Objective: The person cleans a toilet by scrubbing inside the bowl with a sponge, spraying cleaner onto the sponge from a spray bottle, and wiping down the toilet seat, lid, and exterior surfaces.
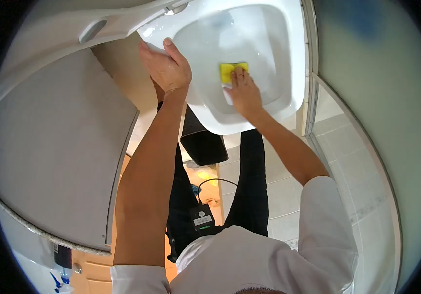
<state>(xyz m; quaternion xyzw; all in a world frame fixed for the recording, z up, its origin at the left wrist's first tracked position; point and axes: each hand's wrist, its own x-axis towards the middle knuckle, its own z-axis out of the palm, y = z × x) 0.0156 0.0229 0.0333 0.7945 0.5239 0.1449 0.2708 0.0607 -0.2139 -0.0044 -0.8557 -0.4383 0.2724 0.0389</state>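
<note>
A white sink (296, 63) with wet, shiny walls lies in front of me. Inside it, my right hand (245, 93) presses a yellow sponge (226, 72) against the basin, fingers over its near edge. My left hand (169, 71) is at the sink's left rim, thumb pointing up along the inner side and the other fingers around the outer edge, partly hidden. Part of a tap (176, 8) shows at the top edge of the view.
Below the sink stands a black bin (204, 147), close to my legs. A frosted glass panel (377, 98) borders the right side. On the left is a large grey panel (58, 147). A black device with a cable (202, 218) hangs at my waist. Bottle (63, 272) at lower left.
</note>
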